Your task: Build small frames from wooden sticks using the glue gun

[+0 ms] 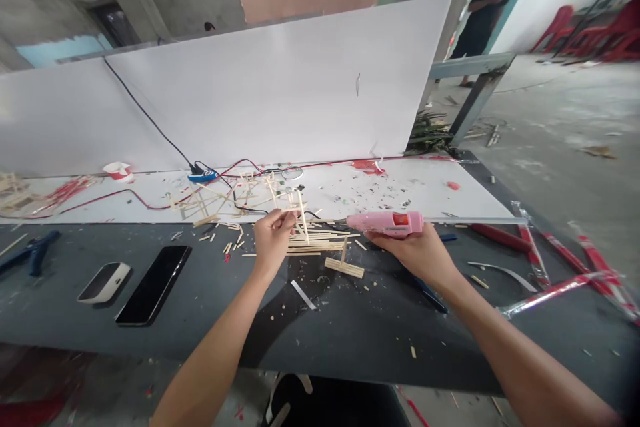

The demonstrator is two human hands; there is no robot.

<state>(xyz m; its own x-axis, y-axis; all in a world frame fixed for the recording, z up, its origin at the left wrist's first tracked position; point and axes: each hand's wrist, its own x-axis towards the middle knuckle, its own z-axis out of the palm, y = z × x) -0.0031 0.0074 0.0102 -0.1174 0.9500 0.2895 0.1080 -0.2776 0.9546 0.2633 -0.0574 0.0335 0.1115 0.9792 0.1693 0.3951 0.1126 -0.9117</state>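
My left hand (273,240) pinches a small frame of thin wooden sticks (303,219) above the table. In my right hand (425,253) is a pink hot glue gun (386,223), its nozzle pointing left toward the frame but apart from it. Under the frame lies a bundle of loose wooden sticks (320,244). Just right of them, a small wooden piece (345,269) with an upright stick rests on the dark table. More stick frames (250,190) stand behind my left hand.
A black phone (154,285), a white device (104,282) and blue-handled pliers (31,252) lie left. A blue power strip (203,175) with cables sits by the white panel (250,93). Red-wrapped strips (560,287) lie right. A person (490,3) stands in the far doorway.
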